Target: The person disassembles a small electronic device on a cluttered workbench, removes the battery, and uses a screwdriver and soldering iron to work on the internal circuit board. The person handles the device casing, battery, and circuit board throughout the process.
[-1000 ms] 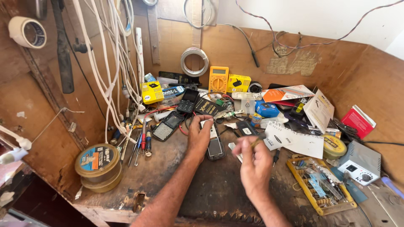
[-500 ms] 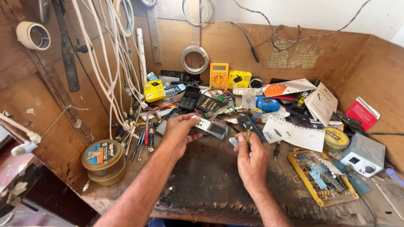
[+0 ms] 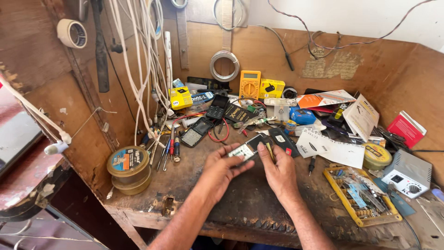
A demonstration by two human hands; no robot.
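Both hands, left (image 3: 221,170) and right (image 3: 279,172), are clamped on one phone (image 3: 246,149); if pried carelessly, it could crack.

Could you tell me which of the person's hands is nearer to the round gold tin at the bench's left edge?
Left. The left hand sits right of the tin across bare bench, gripping a small phone; the right hand is farther right, beyond the left.
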